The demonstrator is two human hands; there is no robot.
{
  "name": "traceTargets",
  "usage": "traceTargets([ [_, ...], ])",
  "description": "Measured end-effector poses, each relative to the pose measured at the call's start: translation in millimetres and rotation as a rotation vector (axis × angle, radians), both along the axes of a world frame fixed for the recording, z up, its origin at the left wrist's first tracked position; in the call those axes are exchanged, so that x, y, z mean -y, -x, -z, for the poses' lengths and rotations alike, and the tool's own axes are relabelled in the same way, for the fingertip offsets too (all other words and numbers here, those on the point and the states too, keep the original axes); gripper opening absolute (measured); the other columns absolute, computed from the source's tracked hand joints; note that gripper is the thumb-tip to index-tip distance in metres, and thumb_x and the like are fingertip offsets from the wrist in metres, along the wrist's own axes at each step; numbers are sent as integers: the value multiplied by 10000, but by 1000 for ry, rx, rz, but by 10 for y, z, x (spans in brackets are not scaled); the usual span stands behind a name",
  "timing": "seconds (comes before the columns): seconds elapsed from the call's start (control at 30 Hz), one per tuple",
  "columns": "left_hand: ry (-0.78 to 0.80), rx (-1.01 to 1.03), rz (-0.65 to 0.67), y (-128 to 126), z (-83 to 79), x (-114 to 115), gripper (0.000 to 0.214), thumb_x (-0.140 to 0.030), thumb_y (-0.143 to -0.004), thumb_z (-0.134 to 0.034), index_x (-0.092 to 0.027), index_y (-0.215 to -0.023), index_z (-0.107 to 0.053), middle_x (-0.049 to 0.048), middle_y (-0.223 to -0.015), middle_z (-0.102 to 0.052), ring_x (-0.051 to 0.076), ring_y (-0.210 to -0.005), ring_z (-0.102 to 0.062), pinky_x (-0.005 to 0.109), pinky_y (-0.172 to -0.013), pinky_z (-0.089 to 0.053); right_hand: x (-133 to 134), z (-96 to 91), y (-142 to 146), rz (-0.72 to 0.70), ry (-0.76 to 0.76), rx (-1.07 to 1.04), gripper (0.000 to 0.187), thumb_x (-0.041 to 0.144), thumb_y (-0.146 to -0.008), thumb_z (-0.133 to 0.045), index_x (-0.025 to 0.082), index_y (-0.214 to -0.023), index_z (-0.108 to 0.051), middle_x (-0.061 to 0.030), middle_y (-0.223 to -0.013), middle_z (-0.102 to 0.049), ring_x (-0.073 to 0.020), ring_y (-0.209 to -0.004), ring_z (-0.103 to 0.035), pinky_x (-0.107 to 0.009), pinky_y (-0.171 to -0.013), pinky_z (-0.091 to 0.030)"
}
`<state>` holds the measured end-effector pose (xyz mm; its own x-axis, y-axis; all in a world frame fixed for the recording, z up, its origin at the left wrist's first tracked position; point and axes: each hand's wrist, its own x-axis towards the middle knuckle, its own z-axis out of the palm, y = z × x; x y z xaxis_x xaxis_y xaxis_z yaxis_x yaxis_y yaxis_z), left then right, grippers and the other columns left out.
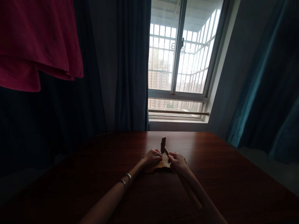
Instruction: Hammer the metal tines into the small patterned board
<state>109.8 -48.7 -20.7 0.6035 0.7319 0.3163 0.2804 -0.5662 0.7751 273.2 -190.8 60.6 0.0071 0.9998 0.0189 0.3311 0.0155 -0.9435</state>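
Note:
On the dark wooden table (149,193) lies a light board (164,161) with a wavy front edge and a surface dotted with small marks or holes. My left hand (153,156), two bands on its wrist, rests at the board's left side with fingers drawn together around something thin and upright, too small to name. A hammer (163,145) is in my right hand (177,161), its blocky head raised over the board close to my left fingertips. Its long handle runs back under my right forearm. I cannot tell whether the head touches the thin piece.
Behind the table are a barred window (176,62) and a rail (177,112) along its lower part. Dark blue curtains (132,68) hang left, with another curtain (254,87) at right. A pink-red cloth (39,40) hangs at upper left. The room is dim.

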Motion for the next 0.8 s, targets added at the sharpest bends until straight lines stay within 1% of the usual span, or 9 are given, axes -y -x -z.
traceTargets([
  [0.1,-3,-12,-7,2,-4,5,295,-428,-638,-736,-153,-744,-744,70,-888,-657,174,-803,-610,246,-716,-475,-11,35,-6,11,-72,-44,242,322,-845,-431,155,-885,-600,28,-634,-485,-43,-375,-429,-154,-333,-321],
  [0.17,-8,-12,-6,0,-5,6,298,-430,-640,-734,-152,-747,-744,71,-891,-658,175,-810,-610,247,-718,-474,-10,52,-8,14,-93,-53,245,332,-845,-432,162,-893,-602,30,-638,-488,-40,-378,-426,-153,-340,-322],
  [0.33,-3,5,13,-3,-1,5,290,-419,-649,-731,-147,-749,-741,73,-887,-654,173,-800,-610,247,-707,-474,0,48,-12,-8,-53,-22,250,335,-831,-454,151,-875,-617,21,-630,-498,-48,-388,-445,-158,-353,-334],
  [0.5,-3,12,13,-2,18,-6,284,-414,-645,-734,-146,-739,-737,69,-884,-652,177,-816,-608,254,-732,-474,21,30,-10,22,-93,-65,297,401,-820,-459,157,-909,-603,29,-639,-503,-46,-383,-431,-160,-349,-336],
  [0.67,2,12,14,1,33,-17,285,-415,-652,-729,-147,-749,-735,65,-883,-650,172,-806,-606,251,-715,-477,45,52,-9,3,-35,-7,275,382,-809,-483,154,-867,-626,20,-622,-529,-53,-381,-450,-160,-350,-340],
  [0.8,-1,6,13,9,26,-19,285,-419,-652,-728,-151,-747,-735,63,-888,-653,170,-796,-610,253,-714,-477,42,-6,12,3,-125,-66,283,367,-826,-453,159,-931,-613,30,-628,-505,-44,-382,-426,-150,-346,-333],
])
